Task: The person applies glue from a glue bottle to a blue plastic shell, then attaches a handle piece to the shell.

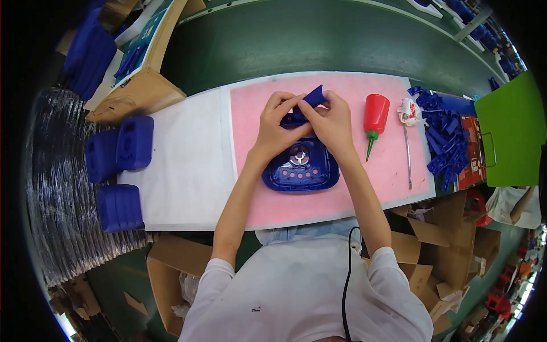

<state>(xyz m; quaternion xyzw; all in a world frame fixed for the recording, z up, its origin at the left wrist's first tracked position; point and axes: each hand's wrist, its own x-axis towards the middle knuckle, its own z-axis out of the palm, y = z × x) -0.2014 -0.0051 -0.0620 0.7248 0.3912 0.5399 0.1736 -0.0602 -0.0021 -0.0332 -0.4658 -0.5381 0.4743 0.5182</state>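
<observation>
The right hand (335, 121) is closed around a curved blue piece (314, 96), which is pinched between thumb and fingers with its flared end left sticking out above them. The fingers of the left hand (279, 126) are curled narrowly at the piece's lower end; whether the piece or the blue part beneath is gripped by them cannot be told, since the contact is hidden. Both hands are brought close together.

Beneath them, the table is covered by a white sheet (188, 165), over whose right portion a pink sheet (250, 199) is spread. At the far right, a bright green panel (513, 131) is seen standing on edge. The table's upper left corner is bordered by a wooden tray (134, 97). Along the left edge, blue housings (135, 143) are grouped, some of them stacked. At the right edge, small blue parts (444, 139) are heaped loosely.

On the pink sheet, directly below the hands and nearer the body, a blue shell (323, 168) is laid, its hollow side turned up; its upper end is partly covered by the hands. To the right of the right hand, a red bottle (376, 114) is placed with its green nozzle pointed toward the body. Farther right, a thin metal rod (408, 157) is laid lengthwise, its upper end wrapped in white and red material. Inside the shell, near its middle, a round silvery fitting (299, 155) is seen, with a row of small holes below it.
</observation>
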